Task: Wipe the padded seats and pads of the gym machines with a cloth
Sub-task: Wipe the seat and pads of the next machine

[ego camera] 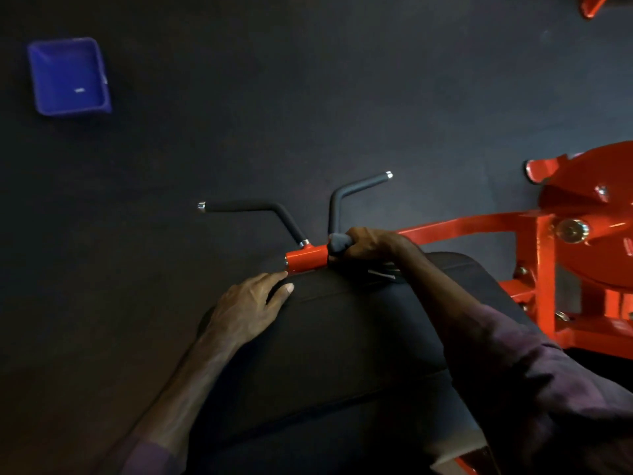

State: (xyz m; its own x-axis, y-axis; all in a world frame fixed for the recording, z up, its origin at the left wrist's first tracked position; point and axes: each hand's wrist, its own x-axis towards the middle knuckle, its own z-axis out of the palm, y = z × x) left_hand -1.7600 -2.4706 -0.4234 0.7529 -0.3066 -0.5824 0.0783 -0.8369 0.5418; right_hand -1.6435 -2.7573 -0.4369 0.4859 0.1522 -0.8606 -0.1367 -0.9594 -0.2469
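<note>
- Black padded seat of the gym machine fills the lower middle of the view, its stitched seams running across it, with the orange steel frame along its far and right edges.
- Left hand rests flat on the left far corner of the pad, fingers straight and loosely spread, holding nothing, fingertips just short of the orange tube end.
- Right hand, on a purple-sleeved arm that crosses the pad, is curled around a small grey cloth and presses it against the orange crossbar at the pad's far edge.
- Two bent black foam-covered handles with silver end caps rise from that crossbar, one angled left, one angled right.
- Dark rubber floor lies beyond.
- Blue square plastic tub sits on the floor at the far left, well apart from the machine.
</note>
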